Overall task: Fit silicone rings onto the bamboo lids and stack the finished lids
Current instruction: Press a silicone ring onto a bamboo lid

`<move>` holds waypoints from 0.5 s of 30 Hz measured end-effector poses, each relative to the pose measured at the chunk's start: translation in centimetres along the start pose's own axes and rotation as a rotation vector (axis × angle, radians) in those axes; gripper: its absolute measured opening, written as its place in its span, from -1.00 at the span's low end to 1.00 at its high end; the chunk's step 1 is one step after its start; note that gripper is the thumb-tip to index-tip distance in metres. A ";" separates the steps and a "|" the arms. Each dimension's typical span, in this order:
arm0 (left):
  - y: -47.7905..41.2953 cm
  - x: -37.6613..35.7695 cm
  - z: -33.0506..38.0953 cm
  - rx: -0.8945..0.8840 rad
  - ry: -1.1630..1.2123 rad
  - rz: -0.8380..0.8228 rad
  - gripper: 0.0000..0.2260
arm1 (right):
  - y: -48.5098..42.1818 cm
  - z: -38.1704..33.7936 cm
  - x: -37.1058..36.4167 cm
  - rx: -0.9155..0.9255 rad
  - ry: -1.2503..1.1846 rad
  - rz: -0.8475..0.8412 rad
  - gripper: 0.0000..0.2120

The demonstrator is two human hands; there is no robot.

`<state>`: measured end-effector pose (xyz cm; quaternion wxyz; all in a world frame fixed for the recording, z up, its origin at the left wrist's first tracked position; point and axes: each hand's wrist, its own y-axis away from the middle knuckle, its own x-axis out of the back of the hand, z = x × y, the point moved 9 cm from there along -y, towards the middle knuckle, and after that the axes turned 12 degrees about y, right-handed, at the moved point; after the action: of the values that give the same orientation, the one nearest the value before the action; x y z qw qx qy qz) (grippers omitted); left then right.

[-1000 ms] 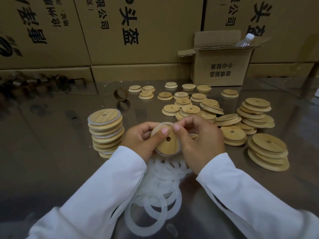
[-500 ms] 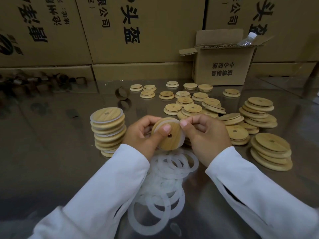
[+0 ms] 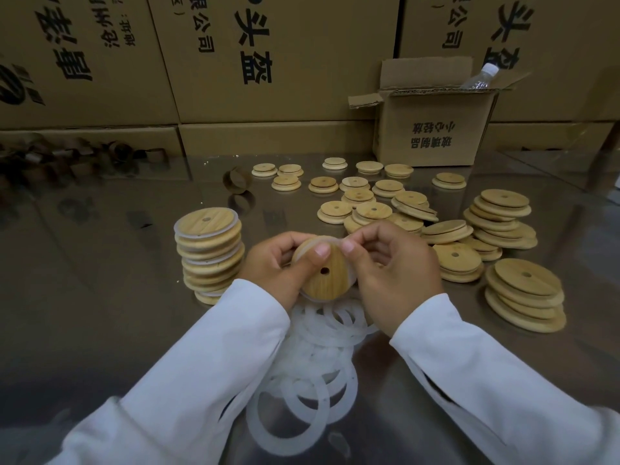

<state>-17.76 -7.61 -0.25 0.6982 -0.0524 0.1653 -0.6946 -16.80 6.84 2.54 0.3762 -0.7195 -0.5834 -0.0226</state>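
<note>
Head view: left hand [image 3: 271,265] holds a round bamboo lid [image 3: 327,283] (one small hole); right hand [image 3: 397,275] pinches its white ring [image 3: 330,239]; the box [image 3: 432,135] at one o'clock reads, inverted, 玻璃制品.

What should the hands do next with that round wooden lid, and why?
Probably slide the silicone ring down around the rest of the bamboo lid. The left hand holds the lid, the right hand pinches the ring at the lid's top edge, and the ring does not look fully seated. Only then would it belong on the finished stack.
</note>
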 end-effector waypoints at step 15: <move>-0.2 0.8 -0.4 0.016 0.095 0.088 -0.79 | -0.2 1.5 -0.8 -0.171 -0.220 -0.109 -0.93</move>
<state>-18.12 -8.36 -0.69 0.7200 -0.0064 0.1947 -0.6661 -17.81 7.08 1.19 0.2454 -0.7143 -0.6553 -0.0139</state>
